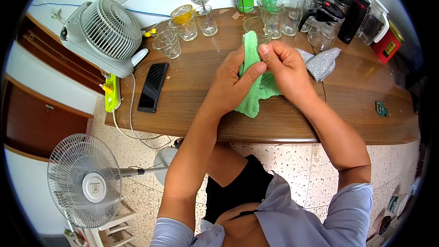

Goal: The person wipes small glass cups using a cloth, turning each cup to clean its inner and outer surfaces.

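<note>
Green cloth gathered between two hands over the desk

The green cloth (pixel 249 103) is above the middle of the desk (pixel 196 80), hanging in folds. The left hand (pixel 235 75) is closed around it, thumb across the front; its other fingers are partly hidden. The right hand (pixel 288 68) has its thumb and fingers nearly closed, pinching the cloth's upper right side. A silvery cloth (pixel 323 64) lies just right of that hand, near a glass pot (pixel 323 34); a black phone (pixel 153 88) lies well left.
</note>
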The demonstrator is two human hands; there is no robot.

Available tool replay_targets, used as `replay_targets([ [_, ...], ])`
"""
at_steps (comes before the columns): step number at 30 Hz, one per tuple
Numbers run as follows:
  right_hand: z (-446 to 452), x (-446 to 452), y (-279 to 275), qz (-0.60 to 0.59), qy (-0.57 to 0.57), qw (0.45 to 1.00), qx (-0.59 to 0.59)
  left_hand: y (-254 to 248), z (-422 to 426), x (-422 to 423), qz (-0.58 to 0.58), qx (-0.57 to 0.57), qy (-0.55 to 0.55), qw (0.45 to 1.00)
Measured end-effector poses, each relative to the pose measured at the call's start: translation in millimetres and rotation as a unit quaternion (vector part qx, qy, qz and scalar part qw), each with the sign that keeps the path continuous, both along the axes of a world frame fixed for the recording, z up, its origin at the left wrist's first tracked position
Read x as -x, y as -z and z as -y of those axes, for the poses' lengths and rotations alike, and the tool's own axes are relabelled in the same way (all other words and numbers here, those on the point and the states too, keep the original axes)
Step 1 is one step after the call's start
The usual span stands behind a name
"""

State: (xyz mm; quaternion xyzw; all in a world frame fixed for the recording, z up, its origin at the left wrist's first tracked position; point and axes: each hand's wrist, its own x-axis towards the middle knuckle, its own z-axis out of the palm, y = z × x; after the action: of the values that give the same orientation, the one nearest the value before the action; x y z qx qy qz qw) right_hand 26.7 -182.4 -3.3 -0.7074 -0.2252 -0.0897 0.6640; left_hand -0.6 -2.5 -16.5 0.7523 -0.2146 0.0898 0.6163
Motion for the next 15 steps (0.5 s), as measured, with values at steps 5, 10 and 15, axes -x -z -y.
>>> replay_targets([
  [5,-8.4,18.7,-7.8,-0.015,-0.05,0.998,-0.025,-14.8,7.1,10.7,0.002,0.051,0.008,0.999],
  [10,-11.8,35.2,-21.9,0.207,-0.036,0.974,0.082,-26.2,4.1,13.4,-0.164,0.233,0.062,0.956],
  [15,-13.2,37.8,-22.9,0.111,0.023,0.992,0.059,-29.7,-1.5,16.5,-0.295,0.234,0.076,0.923],
])
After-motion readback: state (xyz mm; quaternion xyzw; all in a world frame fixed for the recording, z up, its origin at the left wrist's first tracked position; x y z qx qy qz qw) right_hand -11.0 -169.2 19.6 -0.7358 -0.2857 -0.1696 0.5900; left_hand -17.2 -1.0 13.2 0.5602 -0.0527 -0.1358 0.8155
